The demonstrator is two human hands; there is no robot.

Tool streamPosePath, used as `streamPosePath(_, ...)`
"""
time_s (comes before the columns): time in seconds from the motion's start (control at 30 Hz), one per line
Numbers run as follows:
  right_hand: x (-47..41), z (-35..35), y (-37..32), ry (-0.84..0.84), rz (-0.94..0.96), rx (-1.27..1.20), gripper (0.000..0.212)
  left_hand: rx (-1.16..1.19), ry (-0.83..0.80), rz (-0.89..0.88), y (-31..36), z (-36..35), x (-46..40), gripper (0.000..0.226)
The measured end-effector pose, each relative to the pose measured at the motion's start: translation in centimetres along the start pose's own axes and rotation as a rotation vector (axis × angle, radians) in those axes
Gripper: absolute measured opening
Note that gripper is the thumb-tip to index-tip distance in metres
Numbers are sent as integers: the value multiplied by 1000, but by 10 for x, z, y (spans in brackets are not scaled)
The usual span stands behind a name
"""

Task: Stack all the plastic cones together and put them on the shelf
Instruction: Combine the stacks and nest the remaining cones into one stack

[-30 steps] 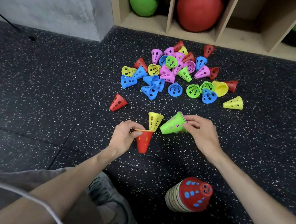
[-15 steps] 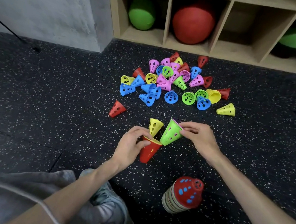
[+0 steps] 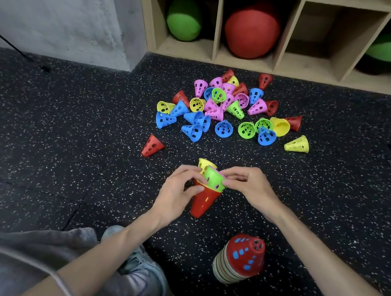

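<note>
My left hand (image 3: 177,193) grips a red cone (image 3: 204,202) held mouth up, with a yellow rim showing inside it. My right hand (image 3: 249,188) pinches the rim of a green cone (image 3: 214,182), whose tip sits partly inside the red cone's mouth. A yellow cone (image 3: 203,165) stands mouth up right behind them. A tall stack of cones with a red one on top (image 3: 240,258) stands on the floor near my right knee. A pile of loose cones (image 3: 225,109) in several colours lies in front of the wooden shelf (image 3: 218,24).
A single red cone (image 3: 151,145) lies apart to the left, a yellow one (image 3: 297,145) to the right of the pile. The shelf's lower compartments hold green balls (image 3: 183,19) and a red ball (image 3: 251,29); one compartment looks bare. My knees fill the bottom edge.
My right hand has brought the green cone left and down, turning it upright into the red cone's mouth. My left hand lifted and tilted the red cone to meet it.
</note>
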State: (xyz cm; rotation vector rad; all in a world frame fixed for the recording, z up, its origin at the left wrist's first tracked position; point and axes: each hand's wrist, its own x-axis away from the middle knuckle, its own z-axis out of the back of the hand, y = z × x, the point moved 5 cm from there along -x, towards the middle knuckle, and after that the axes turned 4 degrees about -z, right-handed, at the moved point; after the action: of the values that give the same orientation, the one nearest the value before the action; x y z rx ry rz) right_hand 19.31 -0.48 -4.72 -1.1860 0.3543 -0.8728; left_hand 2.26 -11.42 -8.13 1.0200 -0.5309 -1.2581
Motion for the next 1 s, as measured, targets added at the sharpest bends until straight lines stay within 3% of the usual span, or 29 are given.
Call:
streamPosePath(0.7,-3,-13,1,-102,22,22,34,218,121,43,10,2,4,28)
streamPosePath(0.83,0,-11,2,-80,31,5,32,274,165,128,5,0,6,52)
streamPosePath(1.0,-1,-13,4,-81,27,-30,32,346,43,202,0,-11,10,64)
